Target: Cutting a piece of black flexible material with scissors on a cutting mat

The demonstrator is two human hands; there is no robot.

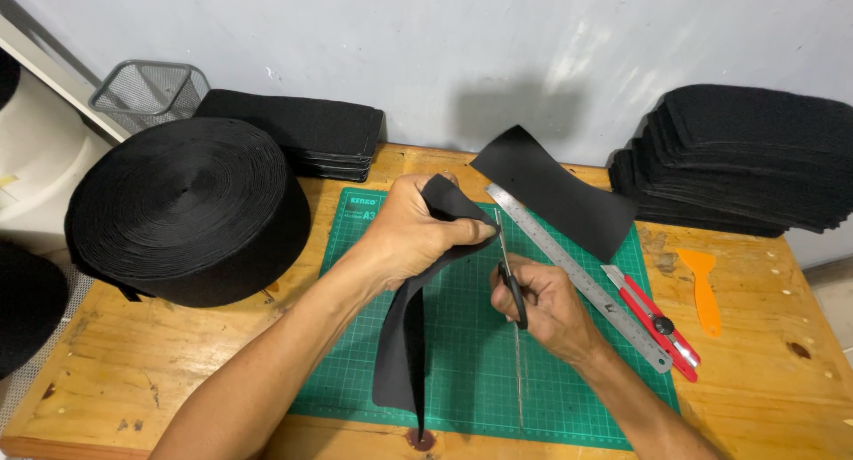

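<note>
Black strip (pixel 404 336) is pinched in left hand (pixel 410 238) fingers above the green mat (pixel 462 336), scissors (pixel 508 273) gripped in right hand (pixel 546 305), blades at the strip's edge beside the ruler (pixel 577 278).

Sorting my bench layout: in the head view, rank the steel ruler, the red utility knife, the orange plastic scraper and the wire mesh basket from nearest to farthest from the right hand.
1. Steel ruler, beside the right hand.
2. Red utility knife, right.
3. Orange plastic scraper, farther right.
4. Wire mesh basket, far left corner.

packages: 0 | labels: 0 | signs: 0 | screens: 0
</note>
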